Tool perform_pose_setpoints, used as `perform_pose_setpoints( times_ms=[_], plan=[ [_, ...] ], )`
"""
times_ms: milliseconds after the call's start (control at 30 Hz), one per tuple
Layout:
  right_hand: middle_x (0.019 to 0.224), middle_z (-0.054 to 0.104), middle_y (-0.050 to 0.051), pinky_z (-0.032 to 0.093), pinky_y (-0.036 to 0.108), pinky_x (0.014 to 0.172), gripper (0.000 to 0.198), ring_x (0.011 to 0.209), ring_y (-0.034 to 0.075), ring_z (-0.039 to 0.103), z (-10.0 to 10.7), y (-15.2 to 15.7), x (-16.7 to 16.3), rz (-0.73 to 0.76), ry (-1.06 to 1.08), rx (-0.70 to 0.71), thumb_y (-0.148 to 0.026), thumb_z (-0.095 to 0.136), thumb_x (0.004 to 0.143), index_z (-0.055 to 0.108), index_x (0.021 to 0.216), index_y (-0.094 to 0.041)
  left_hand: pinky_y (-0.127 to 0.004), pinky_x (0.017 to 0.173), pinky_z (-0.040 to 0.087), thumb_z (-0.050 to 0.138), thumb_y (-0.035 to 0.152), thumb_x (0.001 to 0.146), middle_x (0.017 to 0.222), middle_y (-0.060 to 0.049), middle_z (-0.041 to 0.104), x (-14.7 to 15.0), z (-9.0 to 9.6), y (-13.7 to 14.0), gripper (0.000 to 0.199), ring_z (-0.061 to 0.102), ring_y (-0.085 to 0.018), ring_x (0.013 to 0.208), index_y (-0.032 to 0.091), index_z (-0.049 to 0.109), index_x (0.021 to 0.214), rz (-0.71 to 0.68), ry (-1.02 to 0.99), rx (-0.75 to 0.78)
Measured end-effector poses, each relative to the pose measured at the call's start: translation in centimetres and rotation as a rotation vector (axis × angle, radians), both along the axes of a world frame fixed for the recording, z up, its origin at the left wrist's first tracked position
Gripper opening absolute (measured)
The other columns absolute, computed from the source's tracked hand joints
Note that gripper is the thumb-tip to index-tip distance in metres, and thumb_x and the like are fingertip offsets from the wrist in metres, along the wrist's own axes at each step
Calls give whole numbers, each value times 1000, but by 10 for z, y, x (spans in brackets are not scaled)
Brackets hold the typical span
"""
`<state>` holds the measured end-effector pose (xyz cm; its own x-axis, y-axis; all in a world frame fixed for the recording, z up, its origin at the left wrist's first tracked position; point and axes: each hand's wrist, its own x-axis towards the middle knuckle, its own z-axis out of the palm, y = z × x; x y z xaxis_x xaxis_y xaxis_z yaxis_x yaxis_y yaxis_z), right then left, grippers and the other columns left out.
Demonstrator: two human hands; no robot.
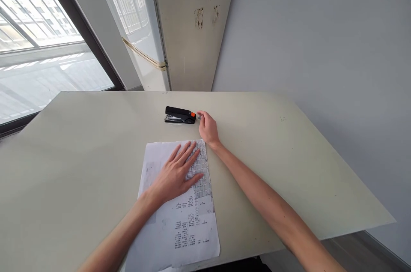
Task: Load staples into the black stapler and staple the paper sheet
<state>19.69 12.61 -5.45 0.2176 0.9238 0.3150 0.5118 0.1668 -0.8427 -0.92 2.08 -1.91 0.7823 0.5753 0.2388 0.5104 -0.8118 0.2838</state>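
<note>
My left hand lies flat with spread fingers on the upper part of a printed sheet of paper. The sheet carries a dense grid of print at its upper right and lines of text lower down. Beyond the paper's top edge, a black stapler with an orange piece at its right end rests on the table. My right hand is at that right end, its fingers curled in a pinch. A small greyish bit shows at the fingertips, too small to name.
The pale table reaches to a refrigerator with peeling brown patches at the back. To the right runs a plain wall. A window with a dark frame stands at the left.
</note>
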Motion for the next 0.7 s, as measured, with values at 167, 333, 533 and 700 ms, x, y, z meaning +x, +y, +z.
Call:
perform_pose_setpoints(
  times_ms=[167,333,533,700],
  plan=[
    [135,72,11,49,42,115,45,128,22,67,3,-6,6,-8,49,11,-47,26,112,61,128,-23,-55,133,23,35,35,114,173,-4,30,2,-2,1,54,26,-28,161,29,31,168,24,-58,-71],
    [142,69,11,51,40,115,43,135,21,64,7,-34,29,8,77,-8,-49,33,110,59,134,-24,-53,132,25,30,33,114,173,-3,30,-11,2,7,54,26,-26,161,28,31,168,24,-128,-158],
    [146,66,10,48,46,118,39,139,25,60,14,-102,73,17,27,-43,-46,49,104,63,134,-25,-54,133,15,39,53,111,173,-7,32,-74,10,32,62,21,-29,163,21,40,164,164,-42,-146],
    [143,69,11,54,50,110,37,136,28,61,15,-135,94,-35,13,-63,-44,49,102,66,129,-24,-54,132,19,43,60,106,168,-9,42,-104,9,38,67,28,-32,161,21,49,159,364,-100,-188]
  ],
)
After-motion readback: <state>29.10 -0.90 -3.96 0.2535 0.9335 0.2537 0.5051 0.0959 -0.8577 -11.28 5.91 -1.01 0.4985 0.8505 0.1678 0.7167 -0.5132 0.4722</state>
